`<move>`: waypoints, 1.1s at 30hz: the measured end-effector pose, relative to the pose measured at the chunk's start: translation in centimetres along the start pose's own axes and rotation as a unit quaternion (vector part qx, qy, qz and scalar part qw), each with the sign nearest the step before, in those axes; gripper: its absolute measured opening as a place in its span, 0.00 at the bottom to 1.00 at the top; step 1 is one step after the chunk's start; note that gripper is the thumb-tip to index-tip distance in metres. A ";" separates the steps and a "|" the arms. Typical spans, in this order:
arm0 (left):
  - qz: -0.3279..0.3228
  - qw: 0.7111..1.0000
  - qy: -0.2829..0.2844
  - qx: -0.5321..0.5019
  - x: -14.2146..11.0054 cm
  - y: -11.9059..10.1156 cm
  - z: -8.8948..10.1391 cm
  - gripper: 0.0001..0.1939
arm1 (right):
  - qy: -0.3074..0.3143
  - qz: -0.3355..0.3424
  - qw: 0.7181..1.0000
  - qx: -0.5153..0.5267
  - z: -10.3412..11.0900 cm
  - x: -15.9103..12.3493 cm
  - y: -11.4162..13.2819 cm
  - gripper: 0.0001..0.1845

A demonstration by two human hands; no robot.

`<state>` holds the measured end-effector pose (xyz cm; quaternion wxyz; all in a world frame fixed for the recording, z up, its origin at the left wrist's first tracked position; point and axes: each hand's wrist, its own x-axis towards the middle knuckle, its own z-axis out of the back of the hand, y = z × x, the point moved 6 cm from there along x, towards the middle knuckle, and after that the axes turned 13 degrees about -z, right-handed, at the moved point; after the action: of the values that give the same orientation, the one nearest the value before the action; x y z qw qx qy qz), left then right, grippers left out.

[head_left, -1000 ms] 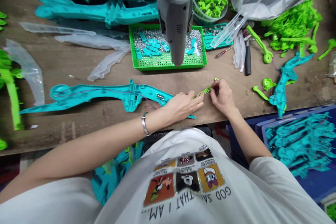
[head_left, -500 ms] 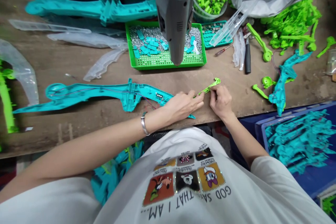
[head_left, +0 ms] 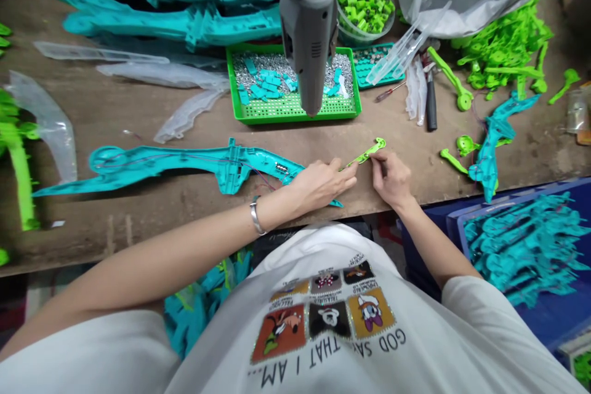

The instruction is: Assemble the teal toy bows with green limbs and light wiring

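My left hand (head_left: 324, 183) lies over the tapered right end of a long teal plastic shell half (head_left: 198, 161), its fingers closed on the lower end of a slim lime-green plastic piece (head_left: 369, 152). That piece slants up to the right, its hooked end showing past the fingertips. Close against its right side, my right hand (head_left: 392, 180) has thumb and fingers pinched together; what they hold, if anything, is too small to make out. Thin wires run along the inside of the shell, and a small metal spring (head_left: 281, 169) sits near its right end.
A grey electric screwdriver (head_left: 310, 43) hangs over a green tray (head_left: 295, 112) of screws and small teal parts. Behind stands a tub (head_left: 364, 3) of lime caps. Teal shells (head_left: 170, 24) lie far left; a lime heap (head_left: 503, 43) and blue crate (head_left: 455, 231) are at right.
The view has shifted slightly. Both hands stay almost in place at the lime-green piece, with only a slight movement of the right fingers.
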<state>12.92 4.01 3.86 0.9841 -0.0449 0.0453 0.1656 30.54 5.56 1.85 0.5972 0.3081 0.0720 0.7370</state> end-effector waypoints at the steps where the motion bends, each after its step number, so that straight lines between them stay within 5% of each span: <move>1: -0.003 1.000 0.002 0.008 0.0 0.0 0.0 0.16 | 0.001 0.012 1.000 -0.014 -0.1 -0.1 0.1 0.09; 10: 0.003 0.999 -0.033 -0.025 -1.6 1.0 1.2 0.18 | 0.010 -0.030 0.999 -0.002 1.0 0.0 0.6 0.09; 15: 0.129 0.981 -0.112 -0.089 -5.6 2.0 2.1 0.23 | 0.000 -0.026 0.998 0.050 2.1 -0.7 2.2 0.11; 19: 0.236 0.948 -0.170 -0.127 -7.7 0.4 3.1 0.19 | 0.051 -0.006 0.995 0.080 0.9 -0.9 4.0 0.11; 25: 0.303 0.935 -0.168 -0.078 -5.0 -4.2 1.9 0.24 | 0.121 0.015 0.988 0.089 -0.9 0.2 5.0 0.09; 29: 0.348 0.920 -0.166 -0.077 -3.4 -4.5 0.5 0.13 | 0.162 0.054 0.979 0.110 -1.3 0.8 5.2 0.10; 33: 0.364 0.912 -0.174 -0.077 -2.9 -3.9 0.4 0.12 | 0.177 0.046 0.975 0.124 -1.6 1.3 4.7 0.11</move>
<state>11.46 -0.56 4.80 0.8415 -0.0719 -0.1260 0.5204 25.58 5.85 3.28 0.4978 0.2471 0.2531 0.7919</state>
